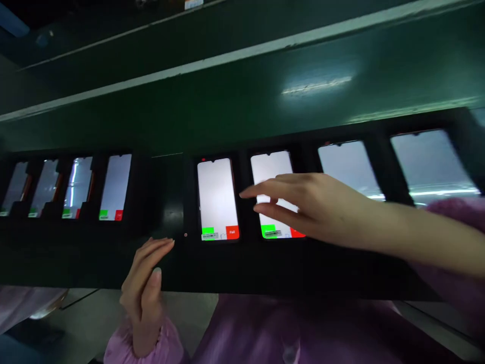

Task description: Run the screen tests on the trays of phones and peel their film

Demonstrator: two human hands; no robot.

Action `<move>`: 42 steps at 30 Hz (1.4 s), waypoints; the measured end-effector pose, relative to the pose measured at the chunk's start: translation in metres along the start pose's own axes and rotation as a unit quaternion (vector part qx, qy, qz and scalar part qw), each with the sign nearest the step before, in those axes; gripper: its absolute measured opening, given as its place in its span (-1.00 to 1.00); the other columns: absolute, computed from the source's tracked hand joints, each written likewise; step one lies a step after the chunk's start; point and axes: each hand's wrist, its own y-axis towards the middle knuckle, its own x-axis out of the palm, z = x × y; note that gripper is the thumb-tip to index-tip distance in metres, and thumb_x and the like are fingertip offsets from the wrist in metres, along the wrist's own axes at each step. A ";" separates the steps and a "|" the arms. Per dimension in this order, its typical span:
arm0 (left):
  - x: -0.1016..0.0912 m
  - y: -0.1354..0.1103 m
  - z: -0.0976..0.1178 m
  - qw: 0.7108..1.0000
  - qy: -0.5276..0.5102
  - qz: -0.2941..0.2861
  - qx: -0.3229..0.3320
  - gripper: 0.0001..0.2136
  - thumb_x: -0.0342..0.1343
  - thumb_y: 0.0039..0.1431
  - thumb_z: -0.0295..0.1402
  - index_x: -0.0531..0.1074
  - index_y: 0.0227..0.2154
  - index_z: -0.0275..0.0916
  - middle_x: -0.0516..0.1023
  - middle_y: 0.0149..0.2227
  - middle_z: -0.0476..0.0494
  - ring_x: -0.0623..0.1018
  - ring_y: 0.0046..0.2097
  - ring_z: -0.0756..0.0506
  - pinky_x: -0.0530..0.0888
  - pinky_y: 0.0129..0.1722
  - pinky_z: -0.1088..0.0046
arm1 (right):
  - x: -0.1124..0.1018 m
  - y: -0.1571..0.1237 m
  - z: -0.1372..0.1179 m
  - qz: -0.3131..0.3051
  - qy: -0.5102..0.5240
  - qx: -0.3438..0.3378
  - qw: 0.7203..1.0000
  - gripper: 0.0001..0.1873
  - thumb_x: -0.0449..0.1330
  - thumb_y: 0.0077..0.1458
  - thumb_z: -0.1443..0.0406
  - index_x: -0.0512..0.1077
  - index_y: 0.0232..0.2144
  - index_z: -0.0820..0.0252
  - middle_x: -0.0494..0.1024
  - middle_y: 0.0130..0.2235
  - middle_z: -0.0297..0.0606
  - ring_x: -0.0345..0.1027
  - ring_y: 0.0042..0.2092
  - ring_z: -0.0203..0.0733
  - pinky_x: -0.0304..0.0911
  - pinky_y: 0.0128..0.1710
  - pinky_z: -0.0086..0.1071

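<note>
A long black rack (pixel 242 263) holds a row of phones with lit white screens. My right hand (pixel 303 205) reaches in from the right, fingers stretched out, hovering over a phone (pixel 271 169) that shows a green and a red button at its bottom. Left of it stands another lit phone (pixel 217 197) with the same green and red buttons. My left hand (pixel 146 275) rests open at the rack's front edge, below an unfilled slot (pixel 170 197), holding nothing.
Several more lit phones (pixel 113 187) stand in the rack at the left, and two larger-looking screens (pixel 350 167) at the right. A dark green conveyor belt (pixel 265 86) runs behind the rack. My purple sleeves and lap lie below.
</note>
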 end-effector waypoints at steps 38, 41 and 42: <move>0.101 0.043 0.064 0.953 0.286 -0.073 0.069 -0.64 0.02 0.48 -0.30 0.45 0.25 -0.05 0.48 0.29 -0.27 0.42 0.32 -0.37 0.05 0.40 -0.48 | -0.019 -0.122 0.060 0.311 -0.277 0.113 0.902 -0.70 0.07 0.51 0.15 0.55 0.06 0.05 0.53 0.24 -0.14 0.38 0.18 0.04 0.18 0.11 -0.02; 0.112 0.066 0.073 0.948 0.298 -0.097 0.051 -0.63 -0.02 0.50 -0.29 0.45 0.26 -0.04 0.44 0.33 -0.28 0.38 0.35 -0.41 0.13 0.33 -0.59 | -0.020 -0.111 0.064 0.308 -0.292 0.119 0.898 -0.68 0.04 0.52 0.14 0.53 0.08 0.07 0.53 0.24 -0.09 0.39 0.16 0.07 0.18 0.12 0.02; 0.115 0.073 0.077 0.947 0.299 -0.107 0.049 -0.63 -0.03 0.50 -0.30 0.44 0.27 -0.03 0.44 0.34 -0.28 0.37 0.36 -0.41 0.14 0.32 -0.60 | -0.020 -0.110 0.066 0.306 -0.301 0.123 0.895 -0.67 0.03 0.52 0.14 0.53 0.09 0.08 0.53 0.24 -0.07 0.39 0.17 0.09 0.19 0.11 0.04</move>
